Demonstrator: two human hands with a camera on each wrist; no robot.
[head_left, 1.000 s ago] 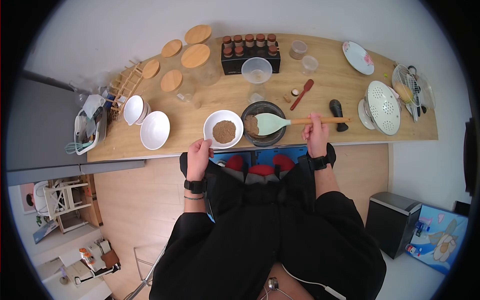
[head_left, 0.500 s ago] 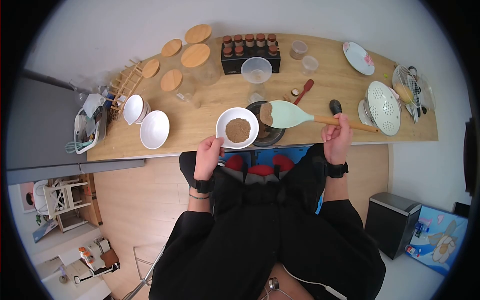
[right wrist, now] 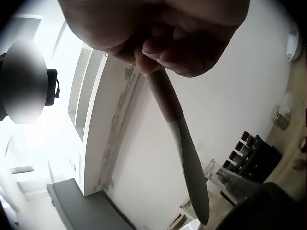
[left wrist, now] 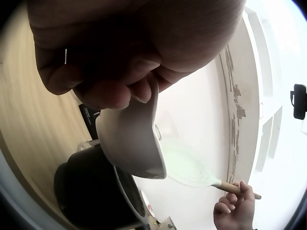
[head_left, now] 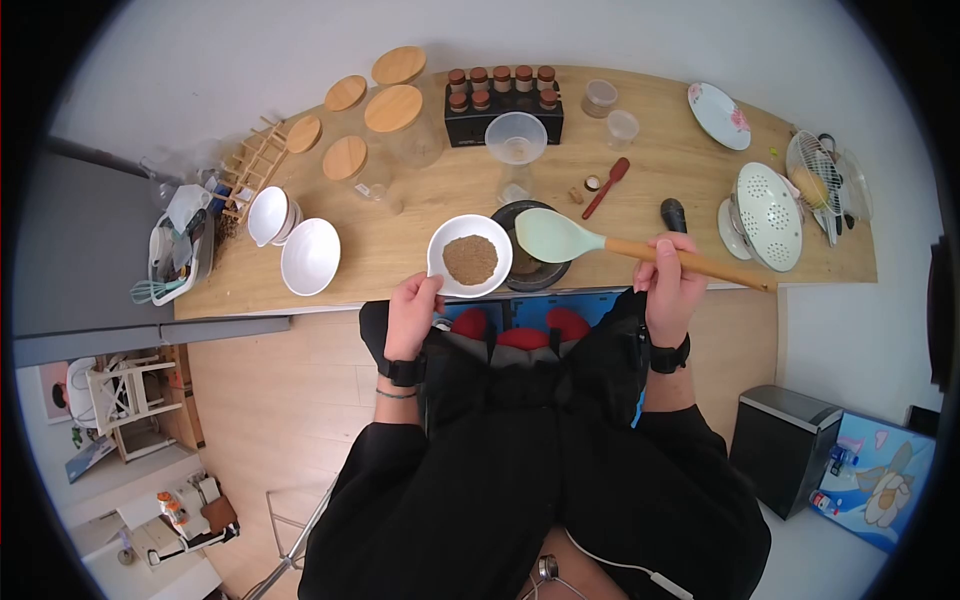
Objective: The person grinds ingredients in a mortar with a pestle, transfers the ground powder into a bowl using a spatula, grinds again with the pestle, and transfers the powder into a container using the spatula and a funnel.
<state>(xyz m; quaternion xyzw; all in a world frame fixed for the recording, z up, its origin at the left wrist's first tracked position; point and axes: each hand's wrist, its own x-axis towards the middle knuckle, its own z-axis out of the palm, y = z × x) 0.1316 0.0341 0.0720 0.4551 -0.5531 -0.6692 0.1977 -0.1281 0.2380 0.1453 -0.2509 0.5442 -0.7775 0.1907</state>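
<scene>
My left hand (head_left: 410,318) pinches the rim of a white bowl (head_left: 437,240) with brown powder (head_left: 470,260) inside. In the left wrist view the bowl (left wrist: 132,141) is raised above the dark mortar (left wrist: 91,191); in the head view it overlaps the left side of the mortar (head_left: 532,284). My right hand (head_left: 670,290) grips the wooden handle of a mint-green spatula (head_left: 560,238). The spatula's head is over the mortar, its tip close to the bowl's right rim, and no brown clump shows on it. Some brown residue shows inside the mortar.
A dark pestle (head_left: 673,214) and a white colander (head_left: 768,215) stand to the right. Behind the mortar are a funnel (head_left: 516,138), a red spatula (head_left: 606,188) and a spice rack (head_left: 500,125). White bowls (head_left: 311,257) and wooden-lidded jars (head_left: 393,108) are at left.
The bowl has come up and rightward over the mortar's edge. The spatula has risen out of the mortar carrying brown powder, shifted right, then back left slightly, and the powder is gone from its head.
</scene>
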